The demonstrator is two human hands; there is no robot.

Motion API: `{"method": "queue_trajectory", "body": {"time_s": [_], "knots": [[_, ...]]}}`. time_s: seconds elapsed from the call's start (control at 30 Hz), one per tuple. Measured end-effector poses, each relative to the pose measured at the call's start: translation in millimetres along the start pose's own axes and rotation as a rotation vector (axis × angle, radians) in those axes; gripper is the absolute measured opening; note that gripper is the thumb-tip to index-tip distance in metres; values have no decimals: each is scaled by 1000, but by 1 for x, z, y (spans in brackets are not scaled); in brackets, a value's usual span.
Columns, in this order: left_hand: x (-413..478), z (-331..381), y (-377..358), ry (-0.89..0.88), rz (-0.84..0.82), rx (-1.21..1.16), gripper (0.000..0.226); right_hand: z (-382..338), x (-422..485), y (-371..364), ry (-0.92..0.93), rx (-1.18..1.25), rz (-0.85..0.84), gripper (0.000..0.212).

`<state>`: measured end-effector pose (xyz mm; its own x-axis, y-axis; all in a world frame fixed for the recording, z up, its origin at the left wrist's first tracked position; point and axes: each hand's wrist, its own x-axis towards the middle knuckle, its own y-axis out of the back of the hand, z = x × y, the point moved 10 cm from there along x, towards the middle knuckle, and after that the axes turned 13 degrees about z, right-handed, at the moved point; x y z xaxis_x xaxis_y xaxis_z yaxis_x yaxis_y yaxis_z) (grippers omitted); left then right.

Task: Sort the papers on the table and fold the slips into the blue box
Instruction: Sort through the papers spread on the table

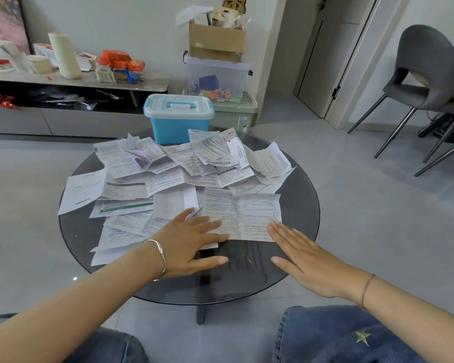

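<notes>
In front of the blue box, the left hand and right hand lie flat, gripping nothing, on one slip; folding seems next.

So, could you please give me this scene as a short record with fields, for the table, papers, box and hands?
surface: round dark glass table
contents: many printed papers, spread and overlapping
container: blue box at the far edge, lid shut
front item: large creased sheet lying open
left: left hand flat, fingers straight on the sheet
right: right hand flat, fingertips at the sheet's near right corner
</notes>
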<state>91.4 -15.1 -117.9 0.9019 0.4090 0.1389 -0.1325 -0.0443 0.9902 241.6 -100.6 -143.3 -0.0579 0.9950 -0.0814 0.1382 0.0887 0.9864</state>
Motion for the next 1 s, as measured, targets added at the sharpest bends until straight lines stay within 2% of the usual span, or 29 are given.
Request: {"method": "queue_trajectory", "body": {"time_s": [0.1,0.23,0.33,0.43,0.57,0.8,0.83,0.9,0.93,1.0], "knots": [[-2,2,4,15,5,-15,111,2,-1,3,0,-27,27,76],[-3,6,3,0,-37,-17,109,-8,18,20,82,-146,140,100],[-1,4,2,-6,-51,13,114,-37,38,25,197,-157,144,88],[0,7,3,-13,-63,38,113,-52,55,17,261,-168,149,87],[1,6,6,-17,-54,50,100,-41,52,18,281,-146,161,83],[3,4,5,-30,-29,35,108,14,21,17,196,-195,113,87],[4,4,7,-24,-17,7,107,10,21,22,212,-204,152,86],[8,3,9,-10,5,-27,109,-7,26,33,239,-251,223,67],[10,2,10,1,16,-33,110,-16,31,35,246,-289,222,57],[14,0,11,20,29,-31,105,-32,42,33,250,-338,202,50]]}}
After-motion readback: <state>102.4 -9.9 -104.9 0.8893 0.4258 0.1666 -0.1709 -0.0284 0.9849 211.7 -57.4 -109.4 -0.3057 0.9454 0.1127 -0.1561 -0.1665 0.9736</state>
